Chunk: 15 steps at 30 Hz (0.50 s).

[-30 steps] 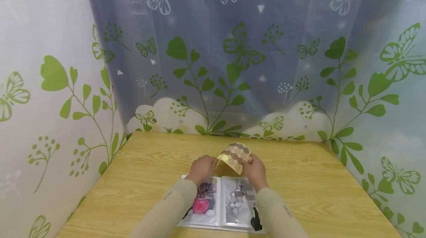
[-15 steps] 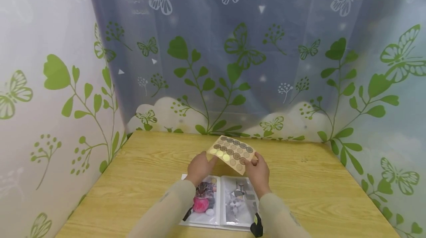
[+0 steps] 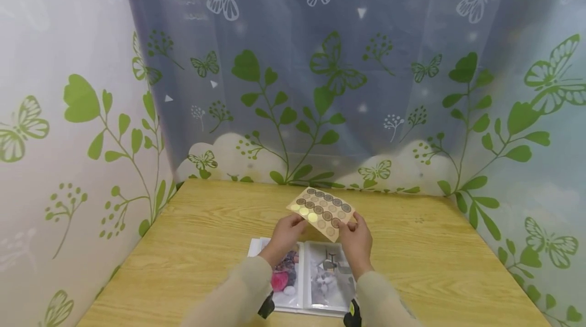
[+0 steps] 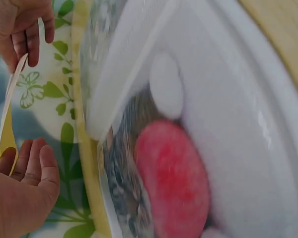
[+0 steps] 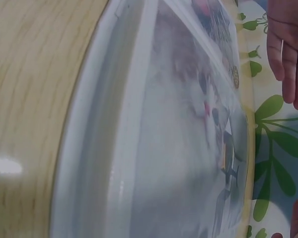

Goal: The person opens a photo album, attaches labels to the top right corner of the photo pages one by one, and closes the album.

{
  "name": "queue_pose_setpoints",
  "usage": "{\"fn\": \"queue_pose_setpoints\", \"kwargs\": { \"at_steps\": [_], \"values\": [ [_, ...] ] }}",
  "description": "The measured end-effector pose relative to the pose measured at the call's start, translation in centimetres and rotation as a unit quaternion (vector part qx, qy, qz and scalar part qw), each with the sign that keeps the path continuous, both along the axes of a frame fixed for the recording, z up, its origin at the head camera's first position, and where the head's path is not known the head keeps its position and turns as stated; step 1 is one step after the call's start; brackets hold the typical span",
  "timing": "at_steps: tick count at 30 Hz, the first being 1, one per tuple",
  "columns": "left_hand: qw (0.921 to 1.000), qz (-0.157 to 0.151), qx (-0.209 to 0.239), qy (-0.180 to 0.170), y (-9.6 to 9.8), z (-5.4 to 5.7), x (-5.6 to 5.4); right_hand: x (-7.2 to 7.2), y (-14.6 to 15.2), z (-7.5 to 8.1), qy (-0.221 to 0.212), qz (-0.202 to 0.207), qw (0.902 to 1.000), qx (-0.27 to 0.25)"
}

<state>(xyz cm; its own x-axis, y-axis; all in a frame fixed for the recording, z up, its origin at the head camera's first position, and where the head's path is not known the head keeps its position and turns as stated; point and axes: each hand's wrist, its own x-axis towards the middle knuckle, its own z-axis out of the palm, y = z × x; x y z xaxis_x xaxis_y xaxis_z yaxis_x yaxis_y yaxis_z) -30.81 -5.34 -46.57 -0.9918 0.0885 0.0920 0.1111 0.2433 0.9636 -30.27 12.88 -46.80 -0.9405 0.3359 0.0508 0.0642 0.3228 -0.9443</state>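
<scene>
A beige sheet of round stickers [image 3: 324,210], with dark-ringed and shiny yellow circles in rows, is held tilted above the table. My right hand [image 3: 357,240] pinches its lower right corner between thumb and fingers. At the sheet's lower left edge, my left hand [image 3: 285,235] pinches it, the other fingers loosely extended in the left wrist view. There the sheet [image 4: 8,116] appears nearly edge-on between both hands. Beneath my hands lies an open photo album [image 3: 303,286]. Its left page carries a cat picture with a pink ball [image 3: 279,281], partly hidden by my left arm.
The wood-grain table [image 3: 426,256] extends around the album on both sides. A patterned curtain with butterflies and leaves [image 3: 274,88] encloses the back and sides. Black straps [image 3: 352,314] show at my wrists.
The sheet was bent and has flattened out, its face now showing more fully. My left hand has shifted from the left corner, first back, then right along the lower edge. My right hand keeps its corner.
</scene>
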Motion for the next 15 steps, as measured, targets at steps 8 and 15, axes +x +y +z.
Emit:
{"fn": "queue_pose_setpoints", "kwargs": {
  "at_steps": [8,15],
  "values": [
    [0.9947,0.015,0.097,-0.031,1.4,0.0,1.1,0.6,-0.4,0.1,0.014,-0.004,0.9999,-0.009],
    [0.9884,0.046,0.133,-0.057,2.0,0.1,1.5,1.1,-0.3,0.1,0.03,0.001,0.9995,0.002]
  ]
}}
